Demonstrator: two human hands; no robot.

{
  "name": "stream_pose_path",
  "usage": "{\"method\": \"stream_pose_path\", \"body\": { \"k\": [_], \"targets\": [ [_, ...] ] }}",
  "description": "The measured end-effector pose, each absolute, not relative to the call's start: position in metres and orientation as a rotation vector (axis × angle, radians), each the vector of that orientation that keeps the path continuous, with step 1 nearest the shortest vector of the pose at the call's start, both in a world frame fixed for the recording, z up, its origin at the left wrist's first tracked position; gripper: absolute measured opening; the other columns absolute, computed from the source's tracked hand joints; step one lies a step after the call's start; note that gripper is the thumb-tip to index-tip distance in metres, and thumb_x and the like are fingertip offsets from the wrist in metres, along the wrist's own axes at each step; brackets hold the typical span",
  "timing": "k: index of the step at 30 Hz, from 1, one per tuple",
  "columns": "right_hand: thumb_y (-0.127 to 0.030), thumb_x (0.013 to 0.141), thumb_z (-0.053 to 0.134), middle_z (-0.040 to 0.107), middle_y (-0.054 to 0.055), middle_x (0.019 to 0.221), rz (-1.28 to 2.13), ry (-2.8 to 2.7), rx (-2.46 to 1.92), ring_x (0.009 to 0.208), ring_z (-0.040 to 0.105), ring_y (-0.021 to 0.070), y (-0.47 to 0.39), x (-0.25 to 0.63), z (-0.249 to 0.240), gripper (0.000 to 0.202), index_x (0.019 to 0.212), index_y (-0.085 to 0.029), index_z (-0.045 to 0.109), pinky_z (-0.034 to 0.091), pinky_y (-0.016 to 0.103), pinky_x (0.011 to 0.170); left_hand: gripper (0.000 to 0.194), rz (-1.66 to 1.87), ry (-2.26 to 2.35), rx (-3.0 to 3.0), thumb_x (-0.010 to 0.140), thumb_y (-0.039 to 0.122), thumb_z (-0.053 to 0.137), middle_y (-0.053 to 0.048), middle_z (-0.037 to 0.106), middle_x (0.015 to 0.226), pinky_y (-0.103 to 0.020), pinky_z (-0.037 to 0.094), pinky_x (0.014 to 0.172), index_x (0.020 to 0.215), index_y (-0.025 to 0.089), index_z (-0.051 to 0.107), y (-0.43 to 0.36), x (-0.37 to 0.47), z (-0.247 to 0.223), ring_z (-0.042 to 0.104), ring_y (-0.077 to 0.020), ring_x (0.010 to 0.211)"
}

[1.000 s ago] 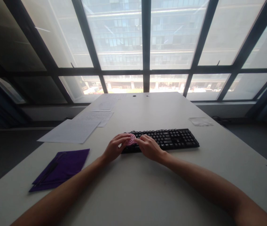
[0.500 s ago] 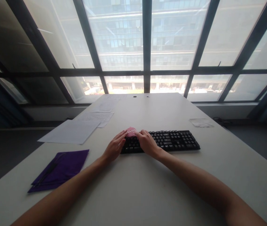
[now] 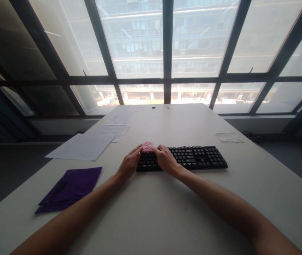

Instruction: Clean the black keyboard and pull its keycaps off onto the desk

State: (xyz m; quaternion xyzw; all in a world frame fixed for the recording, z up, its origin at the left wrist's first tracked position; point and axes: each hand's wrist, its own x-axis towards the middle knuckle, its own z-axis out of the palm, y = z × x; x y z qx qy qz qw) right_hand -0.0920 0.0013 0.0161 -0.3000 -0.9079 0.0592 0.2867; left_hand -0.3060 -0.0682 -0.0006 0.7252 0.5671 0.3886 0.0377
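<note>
The pink round brush with concentric rings [image 3: 147, 147] sits at the upper left part of the black keyboard [image 3: 190, 157], its bristles facing down; the left hand [image 3: 130, 164] has its fingertips at the brush's left edge, the right hand [image 3: 165, 158] at its right edge; the hands are a little apart, with the brush between them (how firmly they grip it, I cannot tell); the purple pouch [image 3: 72, 187] lies on the white table [image 3: 167, 209], left of the keyboard.
</note>
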Motion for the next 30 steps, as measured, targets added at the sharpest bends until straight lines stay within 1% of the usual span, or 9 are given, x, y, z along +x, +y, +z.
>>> {"method": "stream_pose_path", "body": {
  "k": [3,8,12,16,21,24,30],
  "targets": [
    [-0.002,0.091,0.04,0.059,0.009,0.096,0.158,-2.407,-0.838,0.092,0.05,0.0197,0.0,-0.087,0.016,0.042,0.122,-0.016,0.064,0.043,0.029,0.089,0.053,1.132,1.69,2.271,0.103,0.048,0.034,-0.006,0.046,0.154,-0.043,0.032,0.121,0.145,0.02,0.05,-0.069,-0.306,-0.001,0.041,-0.0238,0.143],
    [-0.003,0.092,0.041,0.059,0.007,0.099,0.177,-2.433,-0.747,0.091,0.052,0.0186,-0.007,-0.073,0.011,0.047,0.133,-0.019,0.059,0.043,0.029,0.088,0.052,1.047,1.59,2.38,0.103,0.046,0.037,-0.005,0.043,0.155,-0.044,0.031,0.122,0.148,0.022,0.047,-0.072,-0.306,-0.001,0.037,-0.0242,0.146],
    [-0.003,0.093,0.041,0.06,0.009,0.101,0.134,-2.403,-0.809,0.094,0.052,0.0198,-0.011,-0.067,0.008,0.045,0.132,-0.016,0.059,0.043,0.031,0.091,0.051,1.006,1.542,2.425,0.103,0.043,0.039,-0.005,0.04,0.157,-0.046,0.03,0.123,0.15,0.023,0.043,-0.073,-0.305,-0.001,0.034,-0.0243,0.147],
    [-0.003,0.092,0.041,0.06,0.01,0.101,0.112,-2.428,-0.82,0.094,0.052,0.0203,-0.014,-0.066,0.008,0.046,0.132,-0.017,0.059,0.044,0.03,0.09,0.051,0.997,1.51,2.45,0.103,0.042,0.041,-0.004,0.039,0.158,-0.047,0.03,0.123,0.151,0.025,0.043,-0.073,-0.305,-0.002,0.033,-0.0251,0.147],
    [-0.002,0.09,0.041,0.06,0.011,0.102,0.063,-2.419,-0.961,0.096,0.052,0.0223,-0.02,-0.062,0.007,0.051,0.137,-0.016,0.055,0.043,0.031,0.091,0.052,0.939,1.46,2.493,0.103,0.039,0.041,-0.003,0.035,0.16,-0.048,0.029,0.123,0.153,0.027,0.039,-0.072,-0.305,-0.002,0.031,-0.0255,0.148],
    [-0.004,0.092,0.041,0.06,0.011,0.103,0.051,-2.443,-0.962,0.094,0.052,0.0217,-0.022,-0.06,0.008,0.049,0.137,-0.016,0.055,0.043,0.031,0.09,0.052,0.897,1.451,2.522,0.103,0.037,0.041,-0.003,0.034,0.16,-0.048,0.028,0.123,0.154,0.027,0.037,-0.072,-0.306,-0.002,0.033,-0.0256,0.148],
    [-0.012,0.098,0.041,0.062,0.01,0.099,-0.019,-2.501,-0.998,0.088,0.055,0.0205,-0.025,-0.055,0.013,0.042,0.137,-0.019,0.054,0.042,0.031,0.083,0.053,0.856,1.462,2.574,0.103,0.036,0.042,-0.005,0.033,0.16,-0.048,0.028,0.123,0.155,0.027,0.035,-0.074,-0.305,0.001,0.034,-0.0254,0.147]
  ]
}}
